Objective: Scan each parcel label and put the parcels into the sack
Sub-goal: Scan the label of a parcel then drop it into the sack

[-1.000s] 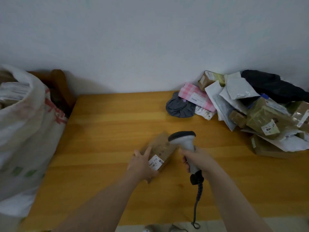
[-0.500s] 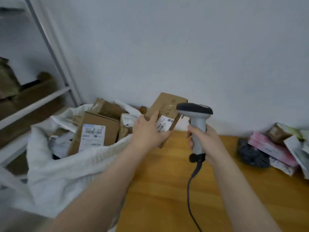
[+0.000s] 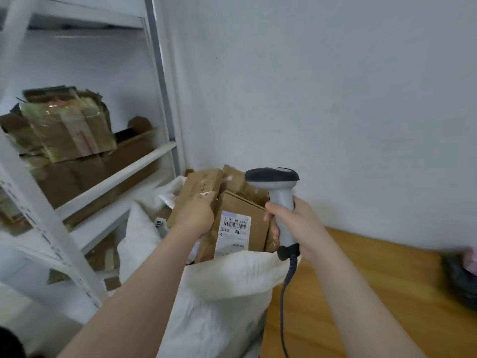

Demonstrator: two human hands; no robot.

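Parcel (image 3: 198, 186) in left hand (image 3: 196, 215), over sack (image 3: 219, 293) mouth | right hand (image 3: 296, 223): scanner (image 3: 273, 177)

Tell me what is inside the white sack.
Cardboard boxes fill the sack: a labelled box in front, a taped box behind. The left hand grips a slim box at the top. Lower contents are hidden by the sack's cloth.

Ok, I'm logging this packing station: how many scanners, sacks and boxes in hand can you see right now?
scanner: 1, gripped by the right hand
sack: 1
box held by the left hand: 1
Total: 3
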